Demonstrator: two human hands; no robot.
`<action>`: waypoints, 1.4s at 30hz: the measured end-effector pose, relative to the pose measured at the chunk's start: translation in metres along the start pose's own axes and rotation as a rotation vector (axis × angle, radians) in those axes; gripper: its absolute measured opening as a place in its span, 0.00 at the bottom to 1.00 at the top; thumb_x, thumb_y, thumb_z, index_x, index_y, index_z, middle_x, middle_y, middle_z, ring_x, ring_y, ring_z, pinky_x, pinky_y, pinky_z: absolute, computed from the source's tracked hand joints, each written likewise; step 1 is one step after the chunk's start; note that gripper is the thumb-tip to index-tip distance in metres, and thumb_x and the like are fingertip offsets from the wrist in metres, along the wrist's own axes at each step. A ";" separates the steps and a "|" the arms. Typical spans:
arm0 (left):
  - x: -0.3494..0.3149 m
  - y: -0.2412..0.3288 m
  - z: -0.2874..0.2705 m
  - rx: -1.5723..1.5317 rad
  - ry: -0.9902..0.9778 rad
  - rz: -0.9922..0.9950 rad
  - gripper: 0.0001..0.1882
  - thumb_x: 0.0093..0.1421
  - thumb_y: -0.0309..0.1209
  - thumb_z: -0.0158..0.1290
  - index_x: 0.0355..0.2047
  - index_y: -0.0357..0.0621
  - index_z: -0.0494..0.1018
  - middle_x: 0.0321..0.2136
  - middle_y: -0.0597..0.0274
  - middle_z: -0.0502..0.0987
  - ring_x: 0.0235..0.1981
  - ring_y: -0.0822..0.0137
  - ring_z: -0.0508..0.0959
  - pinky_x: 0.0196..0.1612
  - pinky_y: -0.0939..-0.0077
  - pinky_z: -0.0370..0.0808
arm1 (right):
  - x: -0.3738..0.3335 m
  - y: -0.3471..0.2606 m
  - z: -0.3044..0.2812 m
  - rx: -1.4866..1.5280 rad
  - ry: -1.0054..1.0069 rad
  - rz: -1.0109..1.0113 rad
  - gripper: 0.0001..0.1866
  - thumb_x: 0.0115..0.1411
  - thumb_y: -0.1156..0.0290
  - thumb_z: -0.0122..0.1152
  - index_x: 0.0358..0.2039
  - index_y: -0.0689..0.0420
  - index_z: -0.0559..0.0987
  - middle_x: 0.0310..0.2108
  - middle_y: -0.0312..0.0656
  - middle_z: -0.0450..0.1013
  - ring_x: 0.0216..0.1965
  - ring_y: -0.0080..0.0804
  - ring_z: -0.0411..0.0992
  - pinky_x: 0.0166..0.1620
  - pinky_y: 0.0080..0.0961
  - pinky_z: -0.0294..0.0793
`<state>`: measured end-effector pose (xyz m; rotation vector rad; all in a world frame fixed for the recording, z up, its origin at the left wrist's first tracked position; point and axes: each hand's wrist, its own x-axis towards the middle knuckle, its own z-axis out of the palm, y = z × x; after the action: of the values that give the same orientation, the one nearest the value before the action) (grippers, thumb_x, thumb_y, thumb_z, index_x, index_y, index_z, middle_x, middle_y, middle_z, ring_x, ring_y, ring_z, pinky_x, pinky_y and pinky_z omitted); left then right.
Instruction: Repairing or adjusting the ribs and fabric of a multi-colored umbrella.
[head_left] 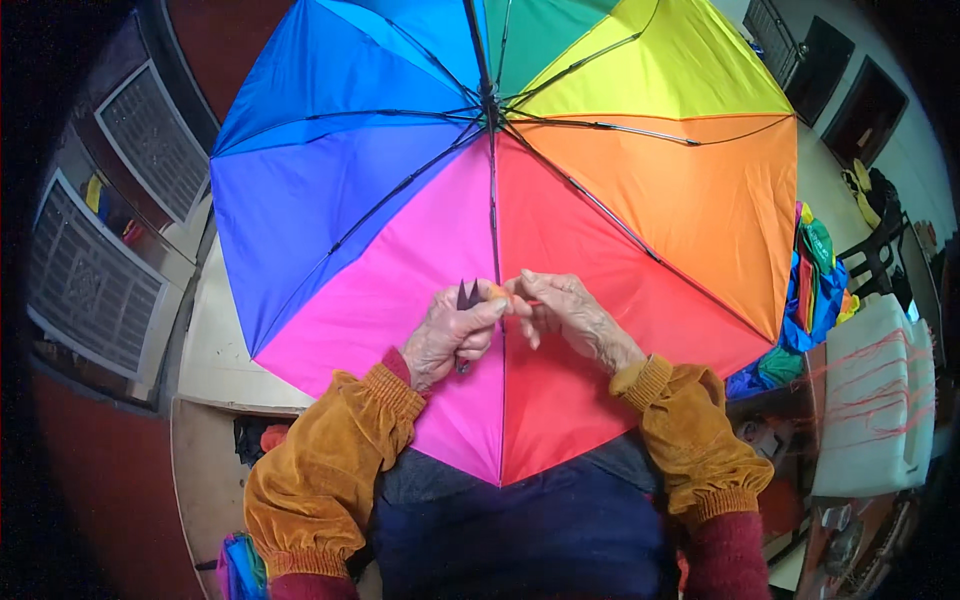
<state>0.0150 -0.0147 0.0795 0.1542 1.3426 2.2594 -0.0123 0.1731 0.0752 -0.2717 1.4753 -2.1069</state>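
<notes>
An opened rainbow umbrella [620,225] lies inside-up in front of me, its dark metal ribs [395,190] spreading from the shaft [479,50]. Over the seam between its pink and red panels, my left hand [450,330] is closed around small dark thread snips [468,297], blades pointing up from the fist. The left thumb and forefinger pinch at something small and orange-red by the rib. My right hand [570,310] is right beside it, fingers bent and fingertips close together at a short red strand [534,302]; exactly what they grip is too small to tell.
Folded colourful umbrellas [805,300] are heaped at the right. Red threads hang over a pale padded block [875,390] there. Under the umbrella is a light wooden table [215,340] with an open compartment at its left. More bright cloth [240,565] lies at lower left.
</notes>
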 end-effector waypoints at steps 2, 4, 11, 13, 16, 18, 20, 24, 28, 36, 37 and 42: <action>-0.003 0.000 0.003 0.130 -0.018 -0.060 0.06 0.59 0.32 0.49 0.30 0.43 0.70 0.23 0.70 0.73 0.10 0.85 0.54 0.11 0.90 0.51 | -0.001 0.000 -0.001 -0.003 -0.003 -0.011 0.15 0.61 0.60 0.51 0.32 0.60 0.76 0.19 0.33 0.70 0.19 0.17 0.67 0.20 0.13 0.65; -0.004 0.001 0.006 0.195 -0.029 -0.094 0.06 0.59 0.32 0.49 0.30 0.43 0.71 0.22 0.71 0.72 0.10 0.86 0.54 0.12 0.89 0.51 | -0.002 -0.002 -0.001 -0.018 -0.014 -0.034 0.13 0.60 0.62 0.53 0.31 0.60 0.76 0.18 0.33 0.69 0.18 0.17 0.66 0.21 0.13 0.65; -0.005 0.000 0.015 0.351 0.031 -0.085 0.06 0.58 0.33 0.50 0.29 0.44 0.70 0.17 0.75 0.65 0.10 0.85 0.55 0.13 0.90 0.52 | -0.004 -0.003 -0.003 -0.070 -0.008 -0.016 0.07 0.55 0.69 0.58 0.27 0.60 0.76 0.18 0.32 0.69 0.18 0.17 0.65 0.22 0.14 0.65; -0.004 -0.002 0.015 0.330 0.037 -0.094 0.06 0.58 0.33 0.50 0.29 0.45 0.70 0.17 0.75 0.65 0.10 0.85 0.55 0.12 0.90 0.52 | -0.001 0.001 -0.007 -0.072 -0.016 -0.011 0.06 0.54 0.70 0.58 0.26 0.60 0.76 0.18 0.32 0.69 0.17 0.17 0.64 0.22 0.14 0.65; -0.002 -0.005 0.012 0.289 0.048 -0.109 0.05 0.58 0.32 0.50 0.29 0.45 0.70 0.17 0.74 0.65 0.10 0.85 0.55 0.12 0.90 0.52 | 0.002 0.006 -0.011 -0.054 0.017 -0.058 0.05 0.54 0.72 0.58 0.27 0.60 0.76 0.20 0.35 0.69 0.19 0.19 0.65 0.24 0.15 0.65; -0.002 -0.006 0.005 0.248 0.049 -0.151 0.05 0.58 0.32 0.50 0.30 0.45 0.69 0.17 0.73 0.65 0.10 0.85 0.55 0.11 0.90 0.50 | 0.002 0.003 -0.012 -0.031 0.080 -0.095 0.05 0.53 0.72 0.58 0.27 0.60 0.75 0.20 0.35 0.69 0.18 0.19 0.64 0.24 0.15 0.65; -0.002 -0.004 0.006 0.227 0.048 -0.170 0.05 0.58 0.32 0.50 0.31 0.45 0.69 0.17 0.72 0.65 0.09 0.85 0.55 0.10 0.90 0.50 | 0.001 0.000 -0.011 0.018 0.206 -0.168 0.04 0.53 0.73 0.58 0.26 0.60 0.75 0.20 0.35 0.69 0.18 0.18 0.63 0.24 0.14 0.65; -0.001 -0.002 0.009 0.234 0.141 -0.192 0.06 0.59 0.32 0.50 0.35 0.46 0.69 0.15 0.74 0.61 0.09 0.84 0.53 0.10 0.88 0.47 | 0.001 -0.001 -0.009 -0.009 0.216 -0.133 0.05 0.53 0.73 0.60 0.26 0.60 0.75 0.20 0.35 0.70 0.18 0.18 0.63 0.24 0.15 0.65; 0.001 -0.005 0.001 0.099 0.094 -0.227 0.07 0.60 0.32 0.49 0.38 0.47 0.69 0.13 0.75 0.58 0.09 0.84 0.52 0.10 0.88 0.47 | 0.000 -0.002 -0.008 -0.010 0.226 -0.120 0.06 0.53 0.72 0.60 0.26 0.60 0.75 0.20 0.35 0.70 0.18 0.18 0.63 0.23 0.15 0.64; 0.008 -0.005 -0.005 0.421 0.119 -0.338 0.07 0.58 0.31 0.51 0.37 0.46 0.72 0.15 0.71 0.66 0.10 0.82 0.57 0.10 0.87 0.52 | 0.003 0.004 -0.014 -0.011 0.269 -0.175 0.06 0.53 0.72 0.60 0.26 0.61 0.75 0.20 0.36 0.70 0.17 0.19 0.63 0.23 0.15 0.63; 0.009 -0.018 -0.027 0.760 0.208 0.036 0.07 0.57 0.29 0.51 0.37 0.45 0.72 0.17 0.70 0.68 0.10 0.82 0.59 0.11 0.88 0.53 | -0.001 -0.001 -0.008 -0.010 0.246 -0.183 0.06 0.53 0.72 0.60 0.26 0.61 0.75 0.20 0.36 0.70 0.17 0.19 0.63 0.23 0.15 0.63; 0.031 -0.024 -0.046 0.957 0.367 0.561 0.10 0.53 0.25 0.52 0.37 0.42 0.74 0.21 0.70 0.70 0.13 0.81 0.63 0.13 0.88 0.59 | 0.001 -0.002 -0.006 0.002 0.261 -0.165 0.06 0.53 0.73 0.59 0.26 0.61 0.75 0.20 0.37 0.70 0.17 0.19 0.63 0.22 0.16 0.63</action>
<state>-0.0189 -0.0279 0.0313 0.5039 2.7806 1.8632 -0.0163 0.1783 0.0751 -0.1244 1.6474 -2.3474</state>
